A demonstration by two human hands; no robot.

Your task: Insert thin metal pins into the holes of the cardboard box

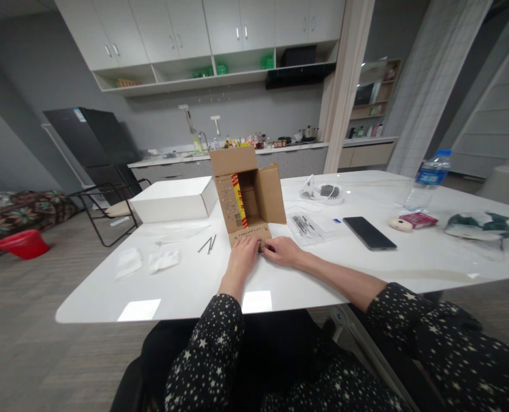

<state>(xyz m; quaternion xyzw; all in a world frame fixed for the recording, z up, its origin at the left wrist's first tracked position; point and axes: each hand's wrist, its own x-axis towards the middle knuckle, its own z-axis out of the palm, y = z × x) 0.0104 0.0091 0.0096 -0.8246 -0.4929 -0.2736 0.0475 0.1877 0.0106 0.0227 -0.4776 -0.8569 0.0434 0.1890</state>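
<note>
A cardboard box (250, 197) stands on the table with its opening toward me and its flaps spread. Rows of small shiny studs dot its left flap, beside a yellow and red tape strip; more small dots line the bottom flap (250, 232). My left hand (245, 252) rests at that bottom flap, its fingers bent over the edge and gripping it. Close beside it, my right hand (282, 252) is closed with thumb and fingers together at the flap's right corner. Whatever sits in its fingertips is too small and hidden to name.
Left of the box are a white box (175, 198), several dark nail-like rods (210, 245) and crumpled white tissues (163, 261). To the right lie a clear bag with small metal parts (306, 228), a black phone (369, 233), a red packet (420, 220) and a water bottle (428, 182).
</note>
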